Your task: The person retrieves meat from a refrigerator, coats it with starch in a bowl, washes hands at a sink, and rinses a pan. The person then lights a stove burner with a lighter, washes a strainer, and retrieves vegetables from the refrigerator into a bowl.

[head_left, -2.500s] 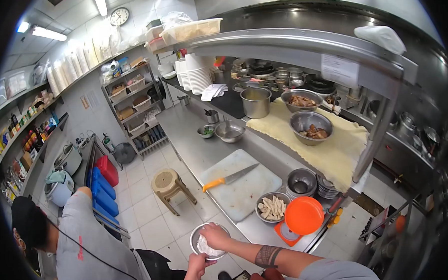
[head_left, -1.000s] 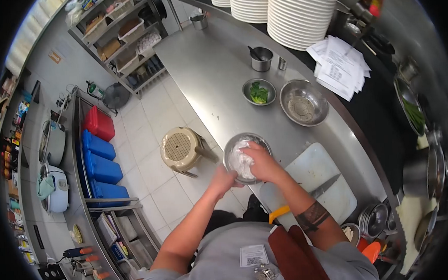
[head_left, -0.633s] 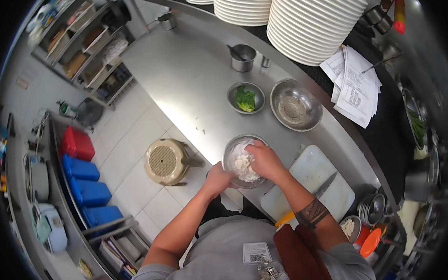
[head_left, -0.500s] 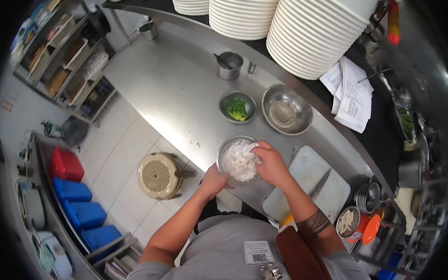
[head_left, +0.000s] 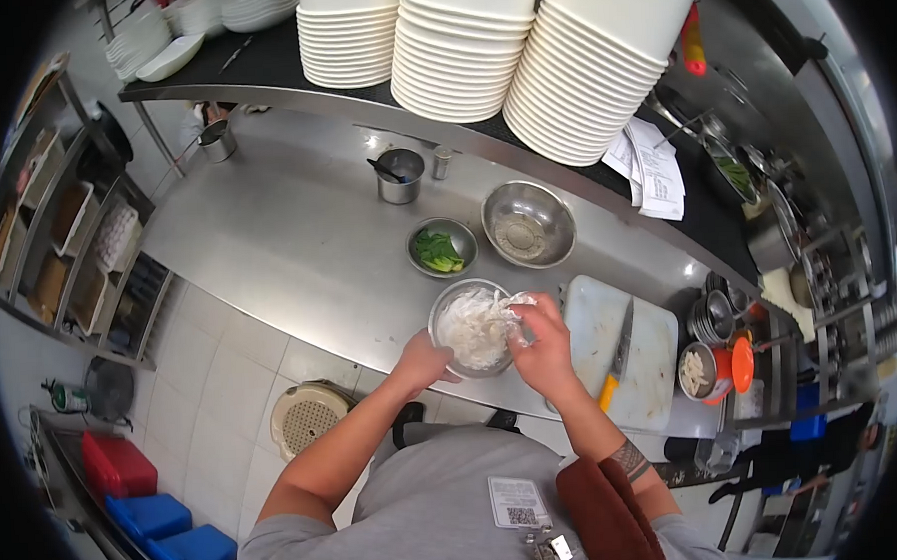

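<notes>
My left hand [head_left: 424, 363] grips the near left rim of a metal bowl [head_left: 436, 322] at the counter's front edge. White flour-like powder [head_left: 471, 331] fills the bowl, with pale coated strips in it. Over the bowl's right side, my right hand [head_left: 544, 348] has its fingers closed on some flour-coated strips [head_left: 508, 305]; what exactly the strips are, I cannot make out. Just behind is a small metal bowl of green leaves [head_left: 439, 250]. A larger metal bowl [head_left: 528, 224] sits to its right, with a little residue at the bottom.
Right of my hands, a knife [head_left: 619, 358] with a yellow handle lies on a white cutting board [head_left: 585, 319]. A metal pot [head_left: 401, 177] stands farther back. Stacks of white bowls [head_left: 464, 54] line the shelf above. A stool [head_left: 309, 418] is on the floor at left.
The camera view has shifted, bringing more of the shelf and right side into view. My right hand has lifted slightly with coated strips showing at its fingers; my left hand still holds the bowl.
</notes>
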Available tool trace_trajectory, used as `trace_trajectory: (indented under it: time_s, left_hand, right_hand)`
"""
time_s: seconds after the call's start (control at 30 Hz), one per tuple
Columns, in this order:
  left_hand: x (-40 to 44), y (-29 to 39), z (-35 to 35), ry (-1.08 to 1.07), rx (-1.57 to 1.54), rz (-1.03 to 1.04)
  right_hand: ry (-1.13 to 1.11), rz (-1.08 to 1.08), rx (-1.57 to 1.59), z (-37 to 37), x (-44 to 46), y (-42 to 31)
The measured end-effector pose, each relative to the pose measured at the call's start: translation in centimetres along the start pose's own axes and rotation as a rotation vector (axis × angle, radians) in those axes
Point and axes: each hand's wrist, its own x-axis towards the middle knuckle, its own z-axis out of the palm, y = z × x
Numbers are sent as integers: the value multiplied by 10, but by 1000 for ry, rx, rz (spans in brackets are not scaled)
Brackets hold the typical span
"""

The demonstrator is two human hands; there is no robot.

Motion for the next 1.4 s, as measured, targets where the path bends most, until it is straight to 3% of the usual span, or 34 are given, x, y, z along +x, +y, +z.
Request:
trace_trajectory:
  time_s: [0.17,0.27,0.33,0.47,0.53,0.57,0.63,0.67,0.73,0.77,0.83,1.0,1.07,1.1,1.13,1.2,1.27,1.4]
  left_hand:
    - [16,-24,-9,-24,58,-48]
    - [17,-31,-6,-63,14,-47]
    - [38,-57,-9,57,99,-112]
    - [54,-95,-28,-39,277,53]
    - [55,-95,-35,-101,154,-8]
    - [59,-97,-40,-101,229,-32]
    - [25,-31,-38,-84,861,-16]
    - [24,-9,-46,-57,881,18]
    - [16,24,-63,-59,1270,469]
    - [-4,77,-60,-111,1228,470]
    - [-64,185,-42,-20,958,582]
    - [-165,394,16,245,1029,1686]
    - [-183,472,51,389,1016,2023]
    - [-186,514,69,391,942,2054]
    - [-181,558,82,529,1007,2152]
    - [-189,621,102,573,1355,1705]
    - [-196,653,120,501,1451,1190]
    - [-160,697,121,242,1462,762]
  right_hand:
    - [124,-24,-151,9,-13,-4]
    - [-44,20,-193,25,-31,27]
    - [-208,182,-211,34,-42,45]
    - [-155,81,-281,34,-36,43]
    - [-277,105,-299,49,-42,68]
    - [-365,106,-307,57,-44,83]
    - [-462,121,-377,58,-41,75]
    - [-431,85,-376,59,-38,73]
    - [-290,46,-228,61,-37,72]
    - [-278,21,-221,62,-33,75]
    - [-267,122,-144,66,-26,81]
    - [-258,265,-57,66,-13,75]
    - [-242,309,-17,68,-17,69]
    - [-270,268,-47,71,-17,71]
    - [-297,226,-77,74,-20,75]
    - [-324,233,-68,78,-28,80]
    - [-353,223,-62,81,-31,90]
    - [-436,291,-59,93,-49,114]
